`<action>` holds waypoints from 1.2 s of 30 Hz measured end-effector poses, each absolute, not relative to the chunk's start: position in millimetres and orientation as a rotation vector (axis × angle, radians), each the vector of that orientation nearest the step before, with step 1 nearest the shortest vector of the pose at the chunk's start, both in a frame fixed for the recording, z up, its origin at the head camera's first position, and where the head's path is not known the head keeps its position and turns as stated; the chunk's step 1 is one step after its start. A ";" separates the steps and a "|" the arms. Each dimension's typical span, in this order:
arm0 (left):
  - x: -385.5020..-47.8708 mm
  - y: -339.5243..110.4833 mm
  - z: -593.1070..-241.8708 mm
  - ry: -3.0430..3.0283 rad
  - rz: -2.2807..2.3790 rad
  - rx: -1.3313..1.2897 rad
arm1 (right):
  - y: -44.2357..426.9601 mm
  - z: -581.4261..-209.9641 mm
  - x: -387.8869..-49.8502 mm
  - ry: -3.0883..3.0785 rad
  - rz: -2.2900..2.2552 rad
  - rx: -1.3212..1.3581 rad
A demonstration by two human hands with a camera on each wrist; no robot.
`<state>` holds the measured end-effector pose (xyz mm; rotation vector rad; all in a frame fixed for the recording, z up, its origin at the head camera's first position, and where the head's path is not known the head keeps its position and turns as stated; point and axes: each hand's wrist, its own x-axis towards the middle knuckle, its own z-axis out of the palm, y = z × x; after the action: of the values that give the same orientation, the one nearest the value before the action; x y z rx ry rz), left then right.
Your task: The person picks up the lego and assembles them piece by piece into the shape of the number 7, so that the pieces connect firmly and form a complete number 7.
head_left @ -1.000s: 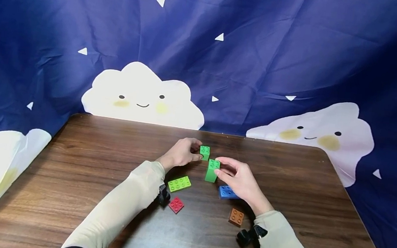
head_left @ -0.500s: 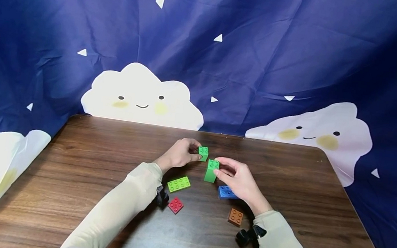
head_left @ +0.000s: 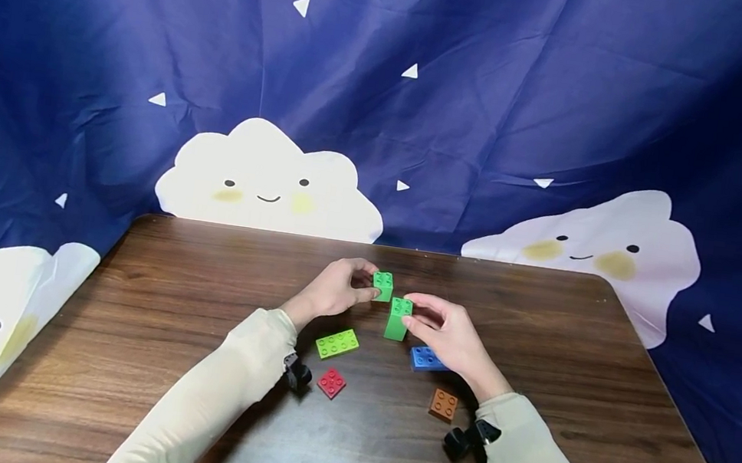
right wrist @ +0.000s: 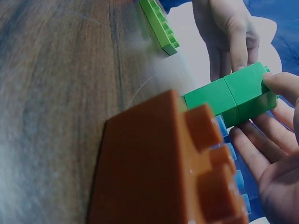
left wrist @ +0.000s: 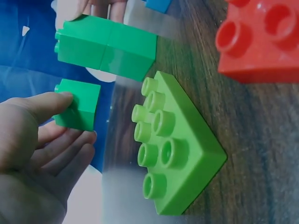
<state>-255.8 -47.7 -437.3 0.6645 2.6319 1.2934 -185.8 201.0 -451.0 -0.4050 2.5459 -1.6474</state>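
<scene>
My left hand (head_left: 336,287) pinches a single green toy brick (head_left: 382,288) between thumb and fingers. In the left wrist view this green brick (left wrist: 79,103) has its studs facing away from the tabletop; whether it touches the table I cannot tell. Just to the right and nearer, my right hand (head_left: 445,333) grips a tall stack of two green bricks (head_left: 397,324) near its top. A seam between the stacked bricks (right wrist: 233,95) shows in the right wrist view. The single brick and the stack are apart.
On the brown wooden table (head_left: 198,280) lie a lime brick (head_left: 337,344), a red brick (head_left: 331,383), a blue brick (head_left: 426,359) partly under the right hand, and an orange-brown brick (head_left: 443,405). A blue cloud-print cloth (head_left: 427,115) hangs behind the table.
My left wrist and forearm have shifted slightly to the left, away from the red brick. Both hands keep their hold, and the right hand with the stack stays in place.
</scene>
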 end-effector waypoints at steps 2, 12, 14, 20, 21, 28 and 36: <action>-253.3 -48.4 -435.0 2.632 1.312 0.665 | 201.1 -451.2 -185.9 2.548 -1.651 -0.409; -242.2 -51.1 -424.8 2.602 1.422 0.698 | 202.1 -453.1 -185.8 2.531 -1.686 -0.389; -239.6 -51.5 -422.5 2.589 1.437 0.718 | 202.4 -452.7 -185.6 2.530 -1.683 -0.381; -233.1 -52.6 -415.4 2.583 1.462 0.769 | 202.6 -452.9 -185.2 2.528 -1.687 -0.368; -232.5 -52.8 -414.6 2.584 1.466 0.769 | 202.6 -453.3 -185.3 2.527 -1.690 -0.370; -227.1 -52.0 -409.1 2.539 1.506 0.791 | 201.9 -454.3 -186.1 2.527 -1.696 -0.382; -220.9 -44.8 -405.0 2.521 1.492 0.859 | 201.5 -456.5 -187.1 2.557 -1.676 -0.397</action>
<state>-220.9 -44.8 -405.0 0.8594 2.5207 1.4917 -187.1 201.5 -456.5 -0.3967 2.5570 -1.6757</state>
